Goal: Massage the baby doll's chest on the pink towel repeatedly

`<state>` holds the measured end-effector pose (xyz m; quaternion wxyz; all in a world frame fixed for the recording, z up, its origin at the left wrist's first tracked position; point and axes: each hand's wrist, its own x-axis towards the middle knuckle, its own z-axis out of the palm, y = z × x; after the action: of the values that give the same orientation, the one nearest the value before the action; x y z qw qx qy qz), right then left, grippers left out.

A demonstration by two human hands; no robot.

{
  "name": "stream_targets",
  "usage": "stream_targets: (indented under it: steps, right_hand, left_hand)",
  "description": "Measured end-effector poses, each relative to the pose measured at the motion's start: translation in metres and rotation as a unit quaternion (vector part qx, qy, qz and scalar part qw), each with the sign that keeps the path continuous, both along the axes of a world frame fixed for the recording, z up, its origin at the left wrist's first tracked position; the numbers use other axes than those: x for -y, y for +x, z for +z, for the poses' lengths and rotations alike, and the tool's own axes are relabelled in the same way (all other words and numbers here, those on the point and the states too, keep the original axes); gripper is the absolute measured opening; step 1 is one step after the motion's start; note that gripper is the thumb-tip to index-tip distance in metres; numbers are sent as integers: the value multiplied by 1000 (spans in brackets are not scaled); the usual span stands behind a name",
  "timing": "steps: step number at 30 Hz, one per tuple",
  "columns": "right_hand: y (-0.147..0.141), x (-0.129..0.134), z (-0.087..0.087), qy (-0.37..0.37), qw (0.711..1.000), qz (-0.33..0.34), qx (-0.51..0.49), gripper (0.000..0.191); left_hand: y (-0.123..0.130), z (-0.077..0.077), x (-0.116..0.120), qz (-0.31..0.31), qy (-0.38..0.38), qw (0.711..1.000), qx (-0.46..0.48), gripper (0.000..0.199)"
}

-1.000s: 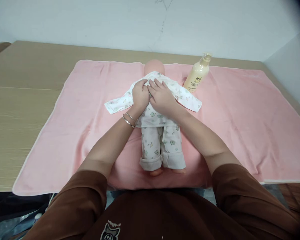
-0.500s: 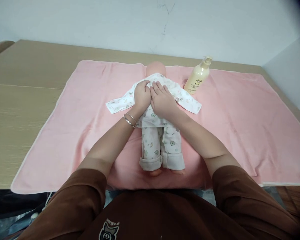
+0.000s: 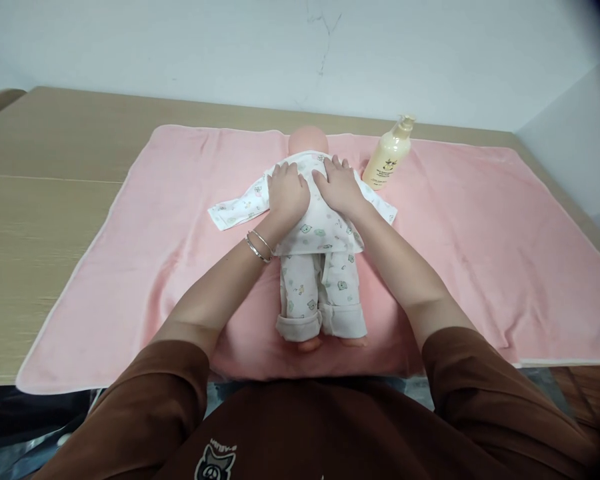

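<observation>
A baby doll lies face down, its head toward the wall and its feet toward me. It wears a white printed top and matching trousers with rolled cuffs. On the left of its upper back rests my left hand, open and palm down. My right hand lies open on the right side of the upper back, fingers toward the shoulder. A strip of the top shows between the two hands. Neither hand grips anything.
Beneath the doll a pink blanket covers much of the wooden table. A pale yellow pump bottle stands on the blanket right of the doll's head. Behind the table rises a white wall.
My hands were together at the middle of the doll's back. They have spread apart, the right one moving outward toward the right shoulder. The view has shifted slightly.
</observation>
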<state>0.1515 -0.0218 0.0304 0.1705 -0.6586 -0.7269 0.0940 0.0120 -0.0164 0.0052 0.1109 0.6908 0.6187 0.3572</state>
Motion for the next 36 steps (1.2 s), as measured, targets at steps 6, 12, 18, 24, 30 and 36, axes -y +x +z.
stream_targets:
  steps: [6, 12, 18, 24, 30, 36]
  right_hand:
    - [-28, 45, 23, 15, 994, -10, 110, 57]
    - [-25, 52, 31, -6, 993, 30, 114, 44]
    - [5, 5, 11, -17, 999, 15, 36, 67]
    - [-8, 19, 11, 27, 996, 33, 82, 59]
    - [-27, 46, 23, 44, 987, 41, 147, 49]
    - [-2, 8, 10, 16, 996, 63, 57, 58]
  left_hand:
    - [-16, 2, -16, -60, -34, 997, -21, 43]
    - [-11, 15, 0, -74, -49, 992, -89, 51]
    - [3, 33, 28, -112, -53, 979, -164, 45]
    - [-9, 36, 10, -86, -97, 985, -113, 41]
    - [-12, 25, 0, -77, -56, 992, -82, 37]
    - [-7, 43, 26, -64, -92, 980, -164, 35]
